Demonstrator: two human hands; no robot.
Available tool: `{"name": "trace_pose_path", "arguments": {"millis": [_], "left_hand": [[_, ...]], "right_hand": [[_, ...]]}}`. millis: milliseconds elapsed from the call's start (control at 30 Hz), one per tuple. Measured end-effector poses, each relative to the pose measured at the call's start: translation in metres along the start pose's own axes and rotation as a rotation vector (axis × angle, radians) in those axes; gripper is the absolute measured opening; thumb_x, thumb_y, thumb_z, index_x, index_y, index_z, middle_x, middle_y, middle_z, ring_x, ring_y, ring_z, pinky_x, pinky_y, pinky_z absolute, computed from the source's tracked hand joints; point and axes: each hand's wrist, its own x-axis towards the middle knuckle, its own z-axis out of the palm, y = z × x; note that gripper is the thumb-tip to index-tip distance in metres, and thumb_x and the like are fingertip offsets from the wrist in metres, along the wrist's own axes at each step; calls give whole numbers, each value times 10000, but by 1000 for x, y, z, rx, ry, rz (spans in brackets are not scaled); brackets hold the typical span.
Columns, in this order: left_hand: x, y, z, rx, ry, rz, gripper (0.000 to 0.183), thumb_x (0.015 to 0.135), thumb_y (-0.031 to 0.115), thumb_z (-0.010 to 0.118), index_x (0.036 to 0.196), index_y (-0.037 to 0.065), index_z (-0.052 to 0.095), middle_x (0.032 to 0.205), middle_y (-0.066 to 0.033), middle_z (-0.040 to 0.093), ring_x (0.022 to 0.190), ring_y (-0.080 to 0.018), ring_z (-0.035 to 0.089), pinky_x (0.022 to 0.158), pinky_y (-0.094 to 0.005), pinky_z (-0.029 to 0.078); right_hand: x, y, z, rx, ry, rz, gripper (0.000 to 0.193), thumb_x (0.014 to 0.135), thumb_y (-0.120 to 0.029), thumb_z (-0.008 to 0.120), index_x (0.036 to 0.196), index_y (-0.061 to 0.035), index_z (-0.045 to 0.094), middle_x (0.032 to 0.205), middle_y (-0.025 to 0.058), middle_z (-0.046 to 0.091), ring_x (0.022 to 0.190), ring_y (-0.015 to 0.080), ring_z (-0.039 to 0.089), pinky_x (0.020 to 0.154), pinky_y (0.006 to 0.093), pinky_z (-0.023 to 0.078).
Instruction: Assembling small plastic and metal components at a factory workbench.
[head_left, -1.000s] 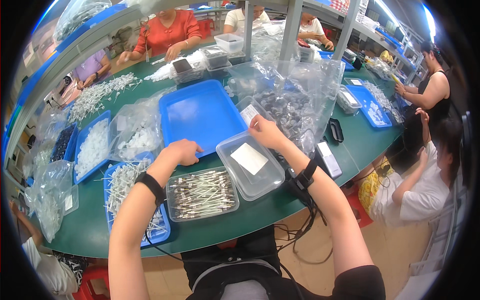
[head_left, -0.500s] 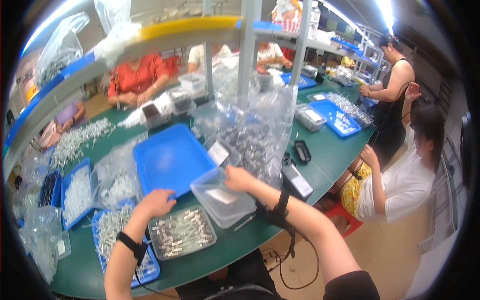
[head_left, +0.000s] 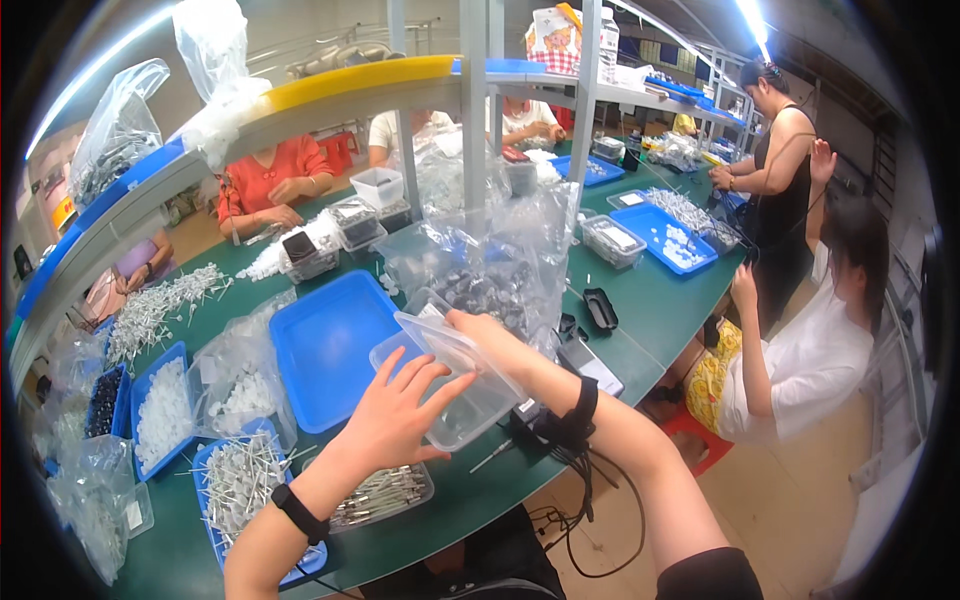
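A clear plastic box (head_left: 475, 412) is tilted up off the green table, its far rim gripped by my right hand (head_left: 483, 338). My left hand (head_left: 398, 412) is open with fingers spread, in front of the box's left side; whether the fingertips touch it I cannot tell. Below my left wrist sits a clear container (head_left: 392, 497) of small metal-and-white rod parts, partly hidden by that forearm. The empty blue tray (head_left: 335, 350) lies just beyond my left hand. A large clear bag of dark parts (head_left: 500, 290) stands behind my right hand.
At left are a blue tray of white rods (head_left: 240, 480), a blue tray of white pieces (head_left: 163, 415) and plastic bags. A grey device (head_left: 592, 368) and black case (head_left: 600, 310) lie right. A shelf frame (head_left: 473, 120) rises ahead. Co-workers sit across and right.
The clear box has been lifted and tilted up by my right hand. My left hand has moved right from the blue tray's near edge toward the box, its fingers spreading.
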Motion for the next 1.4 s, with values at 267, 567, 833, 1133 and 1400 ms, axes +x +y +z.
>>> {"name": "trace_pose_path", "arguments": {"millis": [267, 567, 833, 1133, 1400], "left_hand": [[-33, 37, 14, 151, 252, 256, 493, 641, 384, 724, 1049, 162, 556, 1088, -70, 510, 1060, -248, 466, 929, -457, 364], [-13, 83, -9, 63, 246, 120, 531, 719, 334, 647, 1219, 231, 502, 1281, -107, 392, 1203, -275, 342, 994, -521, 301], [-58, 99, -27, -88, 89, 37, 515, 680, 321, 691, 1132, 122, 545, 1244, -193, 374, 1151, -388, 355, 960, -545, 293], [-97, 113, -6, -374, 240, -105, 275, 672, 126, 684, 935, 68, 626, 1065, -151, 552, 1029, -345, 512, 884, -467, 401], [-113, 118, 7, -389, 297, -338, 244, 662, 70, 666, 899, 47, 612, 1047, -166, 558, 1025, -369, 505, 867, -455, 400]], "right_hand": [[-65, -14, 0, -281, 77, 1, 566, 724, -55, 476, 1277, -87, 363, 798, 255, 600, 758, 383, 601, 693, 409, 463], [-140, -6, -99, -70, 239, 283, 626, 673, -2, 484, 1283, -132, 427, 654, 97, 563, 553, 155, 526, 536, 314, 440], [-209, 113, -208, -481, 619, 475, 632, 667, -7, 494, 1275, -170, 443, 830, 160, 597, 778, 226, 581, 710, 318, 455], [-173, 213, -215, -548, 775, 510, 673, 674, -35, 472, 1312, -232, 386, 1140, 220, 542, 1067, 353, 518, 912, 375, 406], [-113, 200, -207, -468, 562, 461, 705, 675, -11, 470, 1328, -252, 362, 1113, 211, 558, 1006, 361, 543, 865, 390, 426]]}}
